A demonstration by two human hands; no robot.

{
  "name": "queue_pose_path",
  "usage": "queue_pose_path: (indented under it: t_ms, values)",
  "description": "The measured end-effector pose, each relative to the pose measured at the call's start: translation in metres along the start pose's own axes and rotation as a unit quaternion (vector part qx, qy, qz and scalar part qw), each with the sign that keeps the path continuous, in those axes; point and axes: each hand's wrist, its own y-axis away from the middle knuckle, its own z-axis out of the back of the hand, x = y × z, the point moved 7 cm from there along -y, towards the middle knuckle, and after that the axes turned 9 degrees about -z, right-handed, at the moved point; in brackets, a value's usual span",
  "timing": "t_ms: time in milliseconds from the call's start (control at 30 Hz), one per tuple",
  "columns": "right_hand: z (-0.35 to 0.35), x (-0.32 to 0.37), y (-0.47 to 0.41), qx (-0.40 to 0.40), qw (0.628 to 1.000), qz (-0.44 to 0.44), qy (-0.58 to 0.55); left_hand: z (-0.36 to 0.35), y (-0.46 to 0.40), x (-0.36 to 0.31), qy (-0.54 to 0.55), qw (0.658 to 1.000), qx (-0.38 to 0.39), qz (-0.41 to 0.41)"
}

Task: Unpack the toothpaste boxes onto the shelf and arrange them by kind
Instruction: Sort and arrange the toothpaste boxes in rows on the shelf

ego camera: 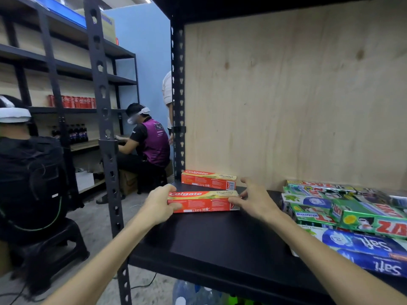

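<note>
A red Colgate box (203,201) lies lengthwise on the black shelf (220,245), near its left side. My left hand (159,204) grips the box's left end. My right hand (253,200) holds its right end, thumb on the front face and fingers spread over the top. Behind it, against the plywood back, lies a second red Colgate box (208,179). On the right of the shelf sits a loose pile of green Zact boxes (352,208) and blue Salz boxes (363,249).
A black perforated upright (110,161) stands left of the shelf, another upright (178,95) at its back corner. Two seated people (152,142) work at neighbouring racks with cola cans (72,101). Water bottles (193,291) stand below the shelf.
</note>
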Motion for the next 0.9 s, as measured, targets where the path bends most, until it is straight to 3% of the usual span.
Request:
queue_pose_path:
  t_ms: [300,467,600,900]
  values:
    - [-0.030,-0.008,-0.066,-0.023,1.000,-0.012,-0.007,-0.032,-0.087,0.024,0.122,0.988,-0.038,0.086]
    - [-0.042,-0.017,-0.081,-0.087,0.993,-0.050,-0.067,-0.044,-0.108,0.036,0.157,0.984,-0.044,0.065]
    - [-0.052,-0.025,-0.082,-0.089,0.985,-0.060,-0.132,-0.048,-0.114,0.044,0.187,0.981,-0.034,0.051]
    - [-0.054,-0.028,-0.078,-0.078,0.983,-0.043,-0.162,-0.052,-0.111,0.047,0.206,0.977,-0.049,0.022]
